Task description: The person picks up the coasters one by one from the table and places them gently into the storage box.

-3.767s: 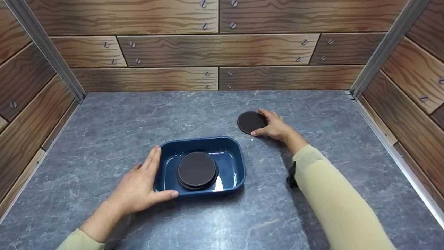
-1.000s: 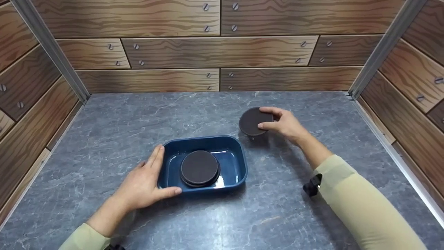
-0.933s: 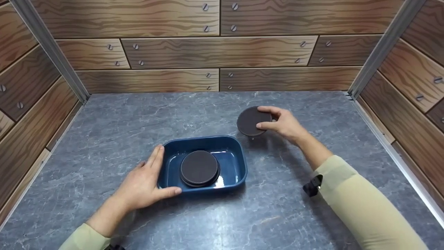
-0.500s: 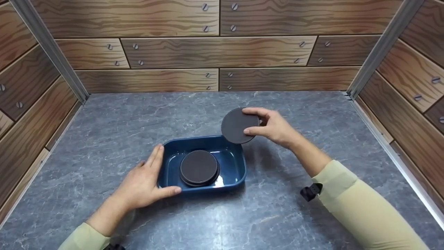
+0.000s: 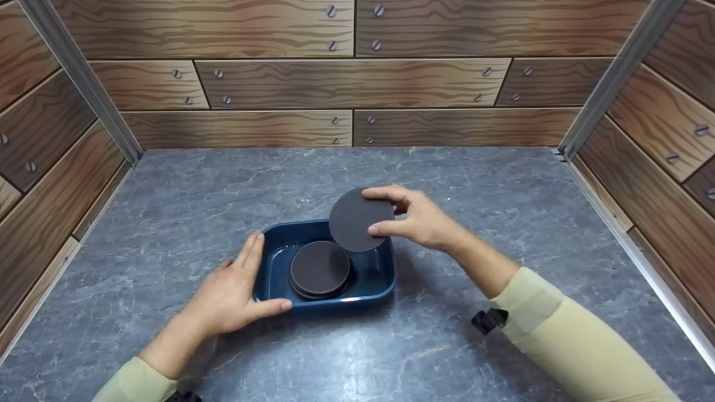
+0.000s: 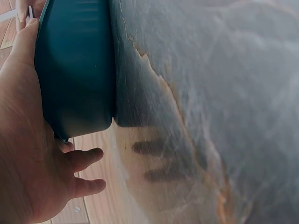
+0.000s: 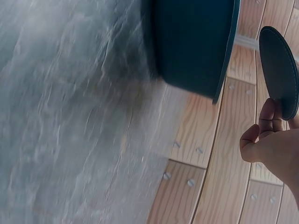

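A round dark brown coaster (image 5: 357,220) with a stitched edge is pinched between thumb and fingers of my right hand (image 5: 419,218), raised over the back right part of a blue rectangular dish (image 5: 329,302). In the right wrist view the coaster (image 7: 278,70) is tilted and clear of the dish wall (image 7: 196,42). Inside the dish lies a small stack of similar coasters (image 5: 319,268). My left hand (image 5: 223,298) rests against the dish's left end, with straight fingers along its side and the thumb on the front rim. In the left wrist view, two fingers (image 6: 88,186) extend free beneath the rim.
The dish stands on a grey marbled tabletop (image 5: 223,184). Wood-patterned panels (image 5: 346,84) close off the back and both sides, with metal corner posts (image 5: 620,78). Black straps (image 5: 489,321) sit at the wrists.
The right hand has picked the coaster up from the table behind the dish and carried it left and nearer, over the dish. The left hand has stayed at the dish.
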A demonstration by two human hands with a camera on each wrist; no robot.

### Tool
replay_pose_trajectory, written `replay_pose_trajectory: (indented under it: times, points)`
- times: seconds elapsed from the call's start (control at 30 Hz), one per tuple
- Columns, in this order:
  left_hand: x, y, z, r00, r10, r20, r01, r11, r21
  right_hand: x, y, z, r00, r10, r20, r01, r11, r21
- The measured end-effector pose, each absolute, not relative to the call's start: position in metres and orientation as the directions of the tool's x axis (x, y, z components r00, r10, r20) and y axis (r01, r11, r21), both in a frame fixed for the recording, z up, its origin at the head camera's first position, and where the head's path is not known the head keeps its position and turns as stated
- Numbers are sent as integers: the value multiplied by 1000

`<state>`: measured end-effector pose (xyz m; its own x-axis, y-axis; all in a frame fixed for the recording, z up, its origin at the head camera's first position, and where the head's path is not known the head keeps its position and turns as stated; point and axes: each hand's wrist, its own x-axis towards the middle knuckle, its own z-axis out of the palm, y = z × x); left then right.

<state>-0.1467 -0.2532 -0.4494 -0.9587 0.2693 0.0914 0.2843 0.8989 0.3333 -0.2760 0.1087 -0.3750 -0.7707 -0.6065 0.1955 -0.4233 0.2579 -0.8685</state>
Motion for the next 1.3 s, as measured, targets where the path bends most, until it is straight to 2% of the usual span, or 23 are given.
replay_pose_trajectory:
  times: [0.27, 0.6, 0.9, 1.3]
  points:
    - [-147, -253, -449, -961, 264, 77, 275, 902, 332, -269, 89, -381, -728, -652, 214, -465, 240, -852]
    - [-147, -253, -448, -965, 256, 51, 258, 904, 342, -260, 69, -393, -693, -703, 162, -377, 162, -912]
    - [-148, -253, -448, -962, 265, 61, 269, 899, 346, -254, 58, -401, -687, -711, 150, -464, 270, -844]
    - [-147, -253, -448, -964, 260, 57, 263, 902, 342, -253, 52, -410, -665, -735, 131, -498, 306, -811]
